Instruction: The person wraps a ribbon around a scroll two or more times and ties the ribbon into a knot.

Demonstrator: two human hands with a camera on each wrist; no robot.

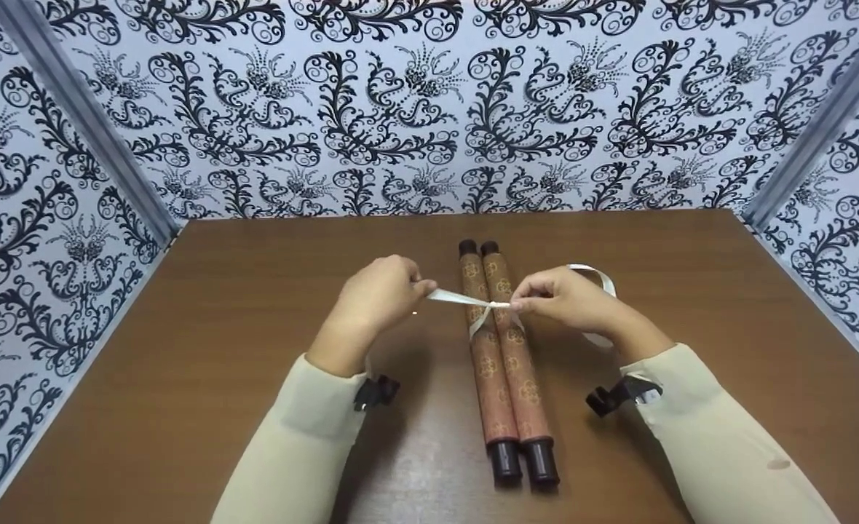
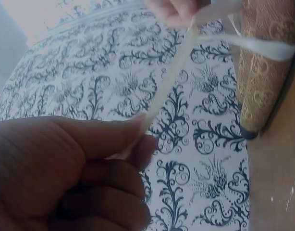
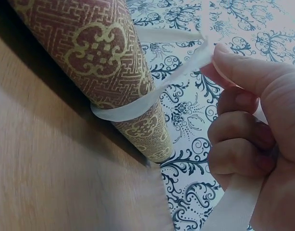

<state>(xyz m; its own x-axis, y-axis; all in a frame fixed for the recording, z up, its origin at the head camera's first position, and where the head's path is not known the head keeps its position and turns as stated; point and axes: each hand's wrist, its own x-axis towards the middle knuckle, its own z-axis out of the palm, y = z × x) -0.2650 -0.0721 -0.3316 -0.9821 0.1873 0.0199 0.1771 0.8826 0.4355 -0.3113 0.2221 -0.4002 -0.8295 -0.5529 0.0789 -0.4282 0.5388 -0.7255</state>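
Two rolled scrolls (image 1: 488, 367) with brown, gold-patterned covers and dark end knobs lie side by side on the table. A white ribbon (image 1: 456, 297) passes around both and crosses in a small knot above them. My left hand (image 1: 377, 298) pinches one ribbon end between thumb and forefinger, drawn taut to the left. Close beside the knot, my right hand (image 1: 571, 300) pinches the ribbon between thumb and fingertip. In the right wrist view, its other fingers curl over the trailing ribbon (image 3: 236, 204), and the loop (image 3: 126, 111) wraps under the near scroll (image 3: 97, 53).
The brown wooden table (image 1: 218, 429) carries the scrolls. Walls with black scrollwork on white (image 1: 422, 109) stand behind and at both sides, joined by grey corner posts (image 1: 87, 116). A dark strap device (image 1: 378, 393) sits at each wrist. A ribbon loop (image 1: 595, 273) arcs behind my right hand.
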